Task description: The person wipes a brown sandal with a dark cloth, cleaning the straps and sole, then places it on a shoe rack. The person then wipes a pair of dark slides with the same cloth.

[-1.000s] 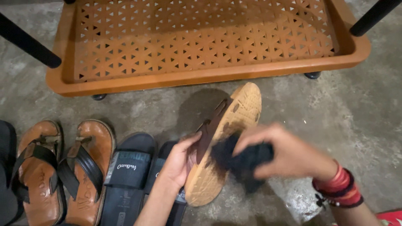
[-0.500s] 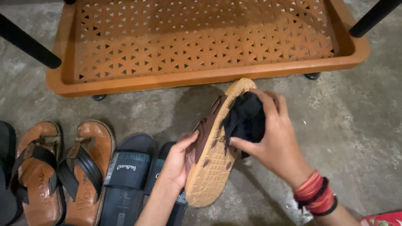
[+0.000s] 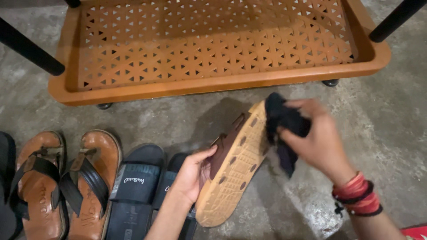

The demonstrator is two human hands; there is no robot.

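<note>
Here, head view: your left hand grips a tan sandal by its edge, sole turned up, tilted off the floor. Your right hand is clenched on a dark cloth, pressed to the sandal's toe end. Left of your left hand lie dark slides and brown sandals; beyond both hands, an orange rack.

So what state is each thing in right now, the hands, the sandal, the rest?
Left hand: gripping the tan sandal.
Tan sandal: tilted on edge, sole showing.
Right hand: clutching a dark cloth.
Dark cloth: bunched, at the sandal's toe end.
Brown sandals: flat on the floor.
Orange rack: nothing on its shelf.
</note>
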